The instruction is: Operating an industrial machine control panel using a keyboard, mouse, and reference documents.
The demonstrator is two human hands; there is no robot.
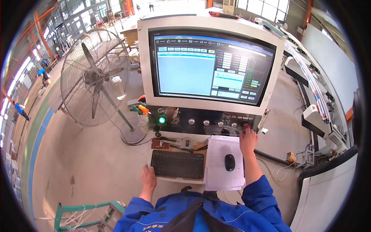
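Observation:
A control console stands in front of me, with a large lit screen (185,73) above a black button panel (179,120). My right hand (248,140) reaches up to the panel's right end, its fingers closed around a red knob (246,126) that they partly cover. Below, the left edge of the keyboard shelf (177,179) is in the grip of my left hand (148,178); some of those fingers are hidden. A black keyboard (177,164) lies on the shelf. To its right, a black mouse (230,162) rests on a stack of white papers (216,170).
A green light (162,119) glows on the panel. Hex keys and a caliper-like tool (186,143) lie behind the keyboard. A caged standing fan (94,77) is at left, a green metal frame (89,210) lower left, machine rails (309,77) at right. Cables (284,170) cross the floor.

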